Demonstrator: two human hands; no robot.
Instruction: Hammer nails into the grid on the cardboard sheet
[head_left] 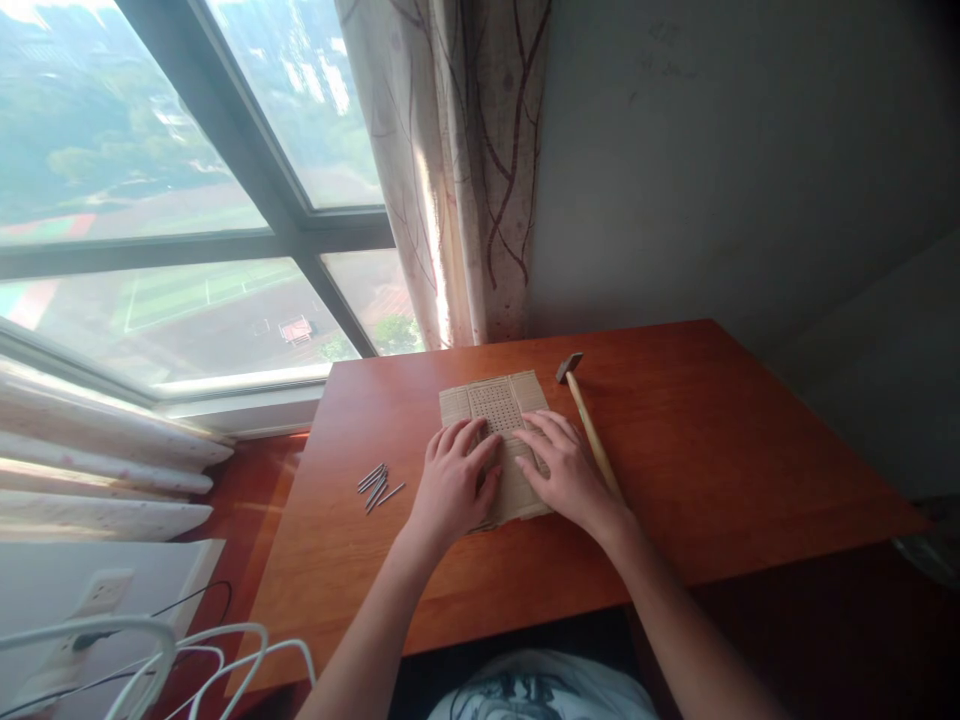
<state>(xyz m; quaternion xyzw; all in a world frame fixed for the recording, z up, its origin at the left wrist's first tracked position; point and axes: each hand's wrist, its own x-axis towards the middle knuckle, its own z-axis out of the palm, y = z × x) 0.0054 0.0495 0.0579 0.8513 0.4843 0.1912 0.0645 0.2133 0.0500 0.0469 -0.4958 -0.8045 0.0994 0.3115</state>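
"Where is the cardboard (512, 478)?"
"It lies flat on the counter (697, 440), closer to the left edge than the right."
"Grip?"
"Left hand (454, 478) and right hand (564, 465) rest on it, both part-open, fingers loosely bent, clasping nothing visible."
"Adjacent?"
"Hammer (588, 420) on its right, head near the far edge; nails (376, 488) towards the left edge."

A reddish-brown counter (735, 450) carries flat cardboard (498, 405) dotted with small holes; metal nails (377, 486) lie loosely clustered left of the cardboard, a wooden-handled hammer (588, 420) just right of it.
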